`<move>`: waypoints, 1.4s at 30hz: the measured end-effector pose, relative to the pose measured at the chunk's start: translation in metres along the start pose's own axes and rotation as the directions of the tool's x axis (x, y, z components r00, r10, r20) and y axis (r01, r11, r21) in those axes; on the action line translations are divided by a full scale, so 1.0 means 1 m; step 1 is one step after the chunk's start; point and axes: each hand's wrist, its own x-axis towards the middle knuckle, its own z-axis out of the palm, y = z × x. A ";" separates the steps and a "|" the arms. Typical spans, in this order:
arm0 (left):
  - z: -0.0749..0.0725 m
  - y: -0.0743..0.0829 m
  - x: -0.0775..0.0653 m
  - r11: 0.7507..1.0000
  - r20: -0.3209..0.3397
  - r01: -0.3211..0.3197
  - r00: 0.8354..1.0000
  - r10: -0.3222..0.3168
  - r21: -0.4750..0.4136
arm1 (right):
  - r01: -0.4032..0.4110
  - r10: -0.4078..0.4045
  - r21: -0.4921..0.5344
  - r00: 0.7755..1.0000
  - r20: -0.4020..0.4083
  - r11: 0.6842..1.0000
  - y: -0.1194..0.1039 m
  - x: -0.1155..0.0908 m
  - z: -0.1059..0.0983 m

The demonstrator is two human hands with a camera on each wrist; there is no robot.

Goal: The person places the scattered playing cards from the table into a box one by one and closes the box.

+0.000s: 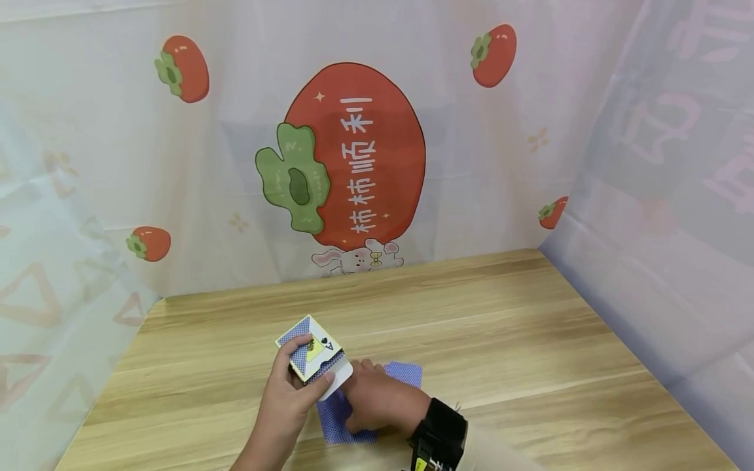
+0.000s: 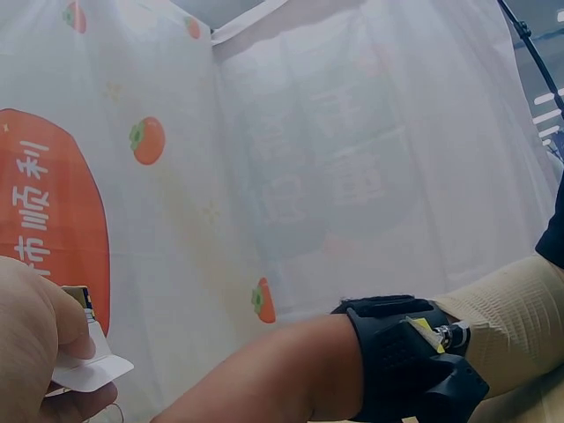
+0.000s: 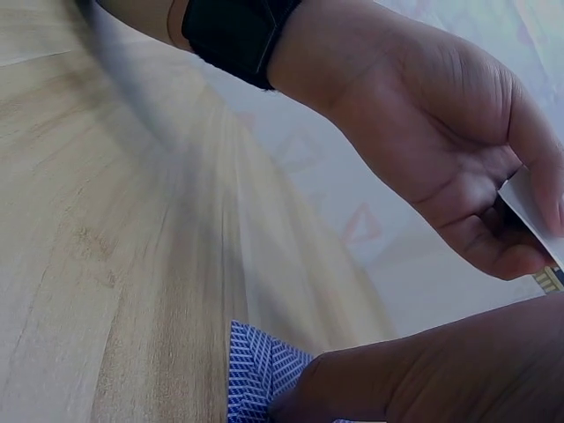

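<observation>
In the head view my left hand (image 1: 288,386) holds up a card box (image 1: 312,350) with a blue patterned border and an ace of spades on its face. Its white end flap (image 1: 338,379) stands out, with my thumb against it. Beside and below, my right hand (image 1: 379,399) is bent down over blue-backed playing cards (image 1: 341,425) on the table, its thumb and fingers gripping at them. More blue card back (image 1: 405,373) shows past its far side. The right wrist view has the thumb (image 3: 344,388) on a card's patterned back (image 3: 260,370); the other fingertips are hidden.
The wooden table (image 1: 471,340) runs back to a white curtain (image 1: 471,163) printed with persimmons. Curtains also hang at the left and right sides. A black wrist strap (image 1: 438,432) sits on my right wrist, next to a beige sleeve (image 1: 495,451).
</observation>
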 end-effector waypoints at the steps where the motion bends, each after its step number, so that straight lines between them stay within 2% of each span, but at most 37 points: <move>1: 0.000 0.000 0.000 1.000 0.000 -0.001 1.000 0.001 0.000 | -0.003 0.003 -0.007 1.000 0.002 1.000 -0.001 0.000 0.000; 11: 0.000 -0.001 0.001 1.000 -0.001 0.003 1.000 -0.003 0.004 | -0.036 0.036 -0.009 0.999 0.006 0.999 -0.006 0.001 -0.004; 19: -0.001 -0.001 0.000 1.000 0.005 0.000 1.000 0.000 0.007 | -0.026 0.026 0.023 1.000 0.000 0.999 -0.002 0.005 0.001; 28: 0.000 0.000 0.000 1.000 0.010 0.006 1.000 -0.006 -0.002 | -0.080 0.081 0.018 0.997 -0.005 0.997 -0.005 0.007 -0.001; 42: 0.000 0.001 0.000 1.000 0.013 0.013 1.000 -0.013 -0.006 | -0.096 0.096 0.054 0.995 -0.002 0.994 -0.008 0.007 -0.002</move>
